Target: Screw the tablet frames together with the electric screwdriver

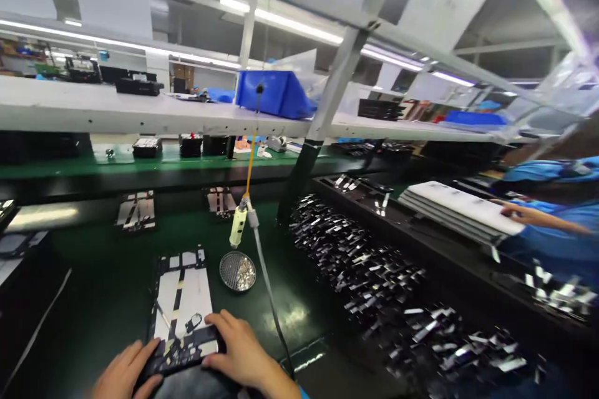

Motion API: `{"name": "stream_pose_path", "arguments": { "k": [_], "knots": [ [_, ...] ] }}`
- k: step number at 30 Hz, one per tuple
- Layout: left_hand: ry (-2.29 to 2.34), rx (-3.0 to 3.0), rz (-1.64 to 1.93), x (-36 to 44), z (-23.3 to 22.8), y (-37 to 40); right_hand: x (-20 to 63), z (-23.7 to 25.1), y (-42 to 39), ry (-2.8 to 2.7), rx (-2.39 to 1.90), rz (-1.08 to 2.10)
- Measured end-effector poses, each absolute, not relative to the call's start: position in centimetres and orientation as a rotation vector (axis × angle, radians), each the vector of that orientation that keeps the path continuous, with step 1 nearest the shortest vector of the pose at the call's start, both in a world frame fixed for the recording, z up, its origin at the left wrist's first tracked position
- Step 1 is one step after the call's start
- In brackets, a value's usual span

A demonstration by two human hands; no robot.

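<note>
Your left hand (pixel 125 374) and right hand (pixel 238 352) grip near end of device frame (pixel 181 308) — long axis runs away from you, fingers curled on both corners (screw dish (pixel 238 272) just far-right).

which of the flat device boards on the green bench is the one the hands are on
The nearest board, beside the round dish of screws. The left hand and right hand grip its lower end; the two others lie untouched farther back.
</note>
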State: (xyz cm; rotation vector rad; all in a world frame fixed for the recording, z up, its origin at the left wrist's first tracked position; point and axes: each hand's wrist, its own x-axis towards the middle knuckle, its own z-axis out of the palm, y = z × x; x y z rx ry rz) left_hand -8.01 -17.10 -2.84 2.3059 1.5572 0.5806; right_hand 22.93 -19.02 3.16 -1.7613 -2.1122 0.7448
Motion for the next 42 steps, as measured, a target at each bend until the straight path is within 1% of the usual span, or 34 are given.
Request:
{"name": "stream_pose_path", "arguments": {
  "k": [3, 7, 13, 17, 19, 21, 23, 27, 29, 34, 38, 42],
  "knots": [
    [1.411, 2.363, 0.638, -8.5, -1.6, -17.4, 22.9, 3.8, -18.9, -2.112, -1.683, 0.725],
    [1.3, 2.323, 0.584, -8.7, 1.7, -17.3, 22.9, 3.0, -18.5, -2.094, -1.574, 0.772],
    [1.245, 2.286, 0.457, -7.9, 6.1, -16.8, 23.1, 2.1, -18.4, -2.03, -1.5, 0.815],
    [1.302, 2.414, 0.367, -5.9, 7.7, -16.6, 23.2, 2.1, -18.4, -1.958, -1.458, 0.83],
    [1.305, 2.45, 0.294, -5.0, 7.7, -16.5, 23.2, 2.1, -18.4, -1.933, -1.431, 0.842],
    [1.268, 2.448, 0.315, -4.7, 7.4, -16.4, 23.2, 2.1, -18.4, -1.915, -1.413, 0.858],
    [1.214, 2.449, 0.438, -4.9, 6.7, -16.5, 23.2, 2.0, -18.4, -1.904, -1.409, 0.868],
    [1.057, 2.511, 0.801, -5.2, 5.3, -17.3, 23.2, 1.7, -18.4, -1.889, -1.406, 0.869],
    [0.951, 2.561, 0.891, -5.0, 4.6, -17.8, 23.1, 1.7, -18.4, -1.882, -1.404, 0.866],
    [0.929, 2.66, 0.907, -4.1, 3.2, -18.3, 23.1, 1.8, -18.3, -1.884, -1.398, 0.88],
    [0.897, 2.713, 0.901, -4.0, 3.0, -18.4, 23.0, 1.9, -18.6, -1.852, -1.421, 0.893],
    [0.894, 2.741, 0.803, -5.0, 2.3, -18.7, 22.6, 1.9, -19.3, -1.869, -1.396, 0.835]
  ]
}}
